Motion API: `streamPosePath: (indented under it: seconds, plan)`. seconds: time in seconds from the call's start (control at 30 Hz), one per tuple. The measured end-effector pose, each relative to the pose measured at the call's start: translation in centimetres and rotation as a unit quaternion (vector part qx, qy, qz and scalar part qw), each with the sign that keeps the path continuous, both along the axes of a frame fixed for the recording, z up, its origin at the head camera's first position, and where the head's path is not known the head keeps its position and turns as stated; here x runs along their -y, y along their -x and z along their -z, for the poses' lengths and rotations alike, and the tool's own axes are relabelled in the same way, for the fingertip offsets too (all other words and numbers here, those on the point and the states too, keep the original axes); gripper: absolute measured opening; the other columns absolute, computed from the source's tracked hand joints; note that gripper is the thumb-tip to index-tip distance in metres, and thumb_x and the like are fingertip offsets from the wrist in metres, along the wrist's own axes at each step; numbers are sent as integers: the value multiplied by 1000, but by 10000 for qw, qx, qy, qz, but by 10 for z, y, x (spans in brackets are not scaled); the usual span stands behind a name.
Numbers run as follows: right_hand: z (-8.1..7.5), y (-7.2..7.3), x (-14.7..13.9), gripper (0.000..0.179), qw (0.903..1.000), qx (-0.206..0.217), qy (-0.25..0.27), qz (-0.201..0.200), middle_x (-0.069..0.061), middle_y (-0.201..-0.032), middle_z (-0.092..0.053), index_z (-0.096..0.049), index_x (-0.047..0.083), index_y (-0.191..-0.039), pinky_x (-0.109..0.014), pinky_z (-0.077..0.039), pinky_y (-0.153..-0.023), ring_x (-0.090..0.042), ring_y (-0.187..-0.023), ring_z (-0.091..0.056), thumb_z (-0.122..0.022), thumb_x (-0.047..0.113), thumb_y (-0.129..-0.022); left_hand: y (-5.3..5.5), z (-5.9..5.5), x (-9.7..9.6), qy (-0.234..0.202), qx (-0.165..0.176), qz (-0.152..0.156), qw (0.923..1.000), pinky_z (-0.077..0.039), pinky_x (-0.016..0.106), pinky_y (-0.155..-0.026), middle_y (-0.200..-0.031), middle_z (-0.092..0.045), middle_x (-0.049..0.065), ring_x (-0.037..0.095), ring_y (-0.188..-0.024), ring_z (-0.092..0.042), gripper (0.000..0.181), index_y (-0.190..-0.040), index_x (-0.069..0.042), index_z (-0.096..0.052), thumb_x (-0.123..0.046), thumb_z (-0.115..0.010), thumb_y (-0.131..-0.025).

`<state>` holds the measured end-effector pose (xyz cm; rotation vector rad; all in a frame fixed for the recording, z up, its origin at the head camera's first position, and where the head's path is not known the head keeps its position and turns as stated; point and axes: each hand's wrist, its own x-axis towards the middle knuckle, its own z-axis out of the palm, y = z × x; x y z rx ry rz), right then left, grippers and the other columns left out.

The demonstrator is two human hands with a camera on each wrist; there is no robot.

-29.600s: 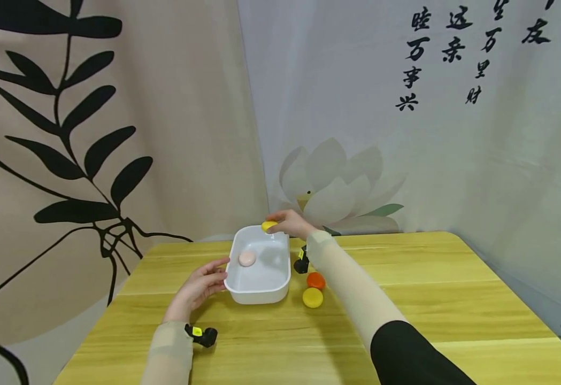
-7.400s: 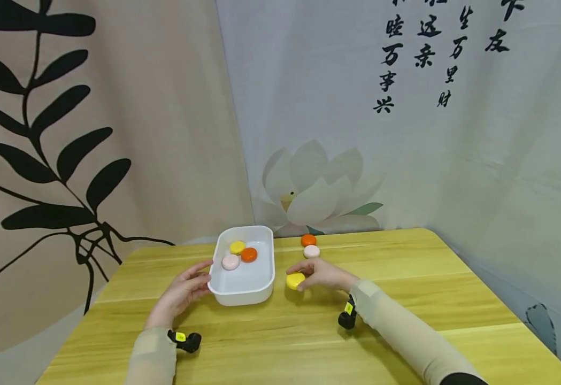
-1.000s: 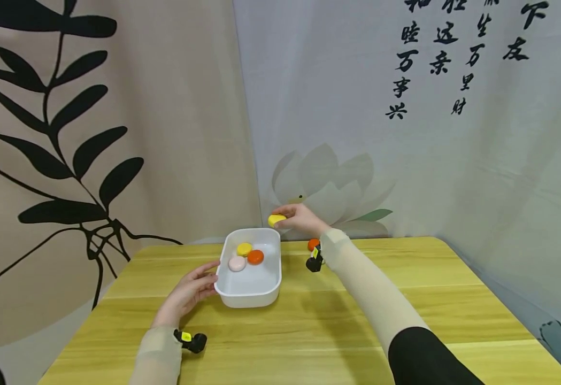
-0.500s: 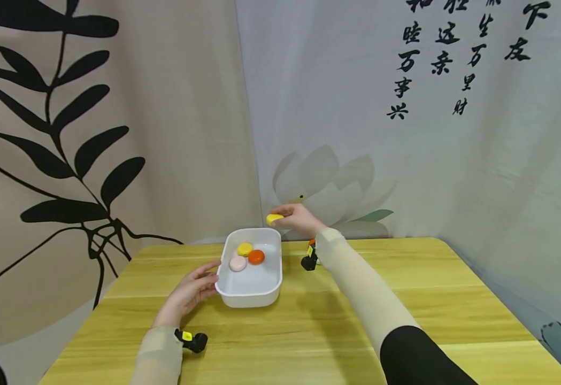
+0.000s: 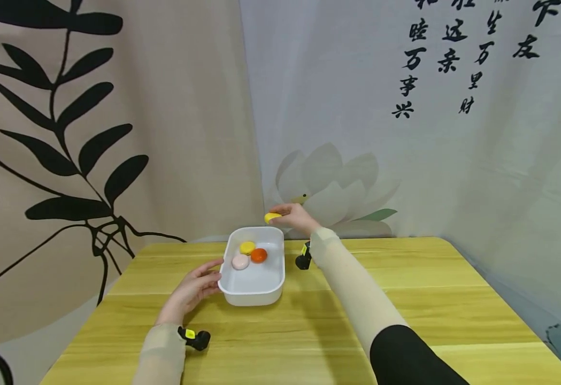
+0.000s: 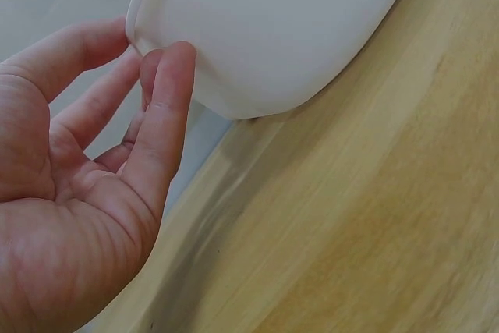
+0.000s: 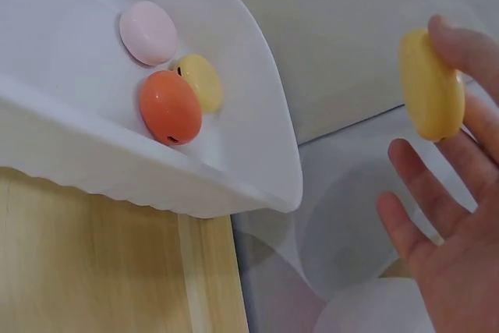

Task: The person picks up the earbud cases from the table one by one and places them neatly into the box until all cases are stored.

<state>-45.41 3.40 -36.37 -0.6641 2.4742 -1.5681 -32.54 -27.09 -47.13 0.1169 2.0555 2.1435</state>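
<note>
In the head view, a yellowish wooden desk (image 5: 420,299) is seen before a printed cloth (image 5: 189,123), where dark leaves, a pale flower and black writing are shown. A white rectangular tub with rounded corners (image 5: 253,299) is placed near the far edge of the desk, left of the middle of that edge. In the far half of the tub are contained a glossy pale pink disc (image 5: 240,261), a glossy orange disc (image 5: 258,255) and a round yellow disc (image 5: 246,246). Another small disc, a glossy yellow piece (image 5: 271,217), is held in the air by the right hand (image 5: 293,218), near the tub's far right corner. The tub's left side is touched by the left hand (image 5: 193,289).

In the left wrist view, the rim and outer wall of the tub are met by the left fingertips; the fingers are loosely bent and spaced (a light touch, it may be said).

In the right wrist view, the glossy yellow piece is pinched between thumb and finger, apart from the tub, while two fingers are extended away from it. The round yellow disc is partly covered by the glossy orange disc.
</note>
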Motion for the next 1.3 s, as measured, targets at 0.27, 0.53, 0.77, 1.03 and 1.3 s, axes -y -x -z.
streamPosePath:
  seconds: [0.27,0.53,0.77,1.03,1.3]
  plan:
    - [10,7,12,48,9995,-35,320,42,-8,-124,-63,-63,6,-126,-35,-48,-95,-22,-113,-57,-78,21,-83,0,1,1,-49,-18,-17,10000,-55,33,-82,-120,-50,26,26,-93,-62,56,-148,0,-35,-6,-58,-96]
    - [18,9,21,48,9991,-40,354,251,-10,-126,-62,-62,4,-127,-34,-49,-93,-23,-112,-58,-76,20,-85,0,0,-1,-6,-65,32,10000,-55,32,-81,-119,-51,24,25,-92,-62,58,-148,-1,-35,-8,-59,-96]
    - [25,8,26,47,9984,-121,377,399,-11,-125,-62,-63,3,-126,-34,-49,-93,-24,-111,-58,-76,19,-84,0,1,-1,-13,-69,-5,10000,-55,31,-80,-116,-53,20,21,-88,-61,59,-148,-1,-35,-8,-60,-95]
    - [30,8,32,47,9970,-131,327,692,-11,-128,-60,-63,4,-127,-35,-49,-94,-25,-113,-57,-76,19,-84,1,1,0,7,-62,-64,10000,-55,31,-80,-119,-51,24,21,-88,-61,55,-148,-2,-37,-6,-58,-97]
    - [32,5,34,45,9956,-70,246,902,-11,-127,-61,-63,4,-126,-35,-49,-95,-25,-112,-57,-76,16,-85,1,3,2,-49,-26,-56,10000,-55,31,-79,-119,-52,26,21,-85,-61,52,-147,-2,-38,-4,-55,-97]
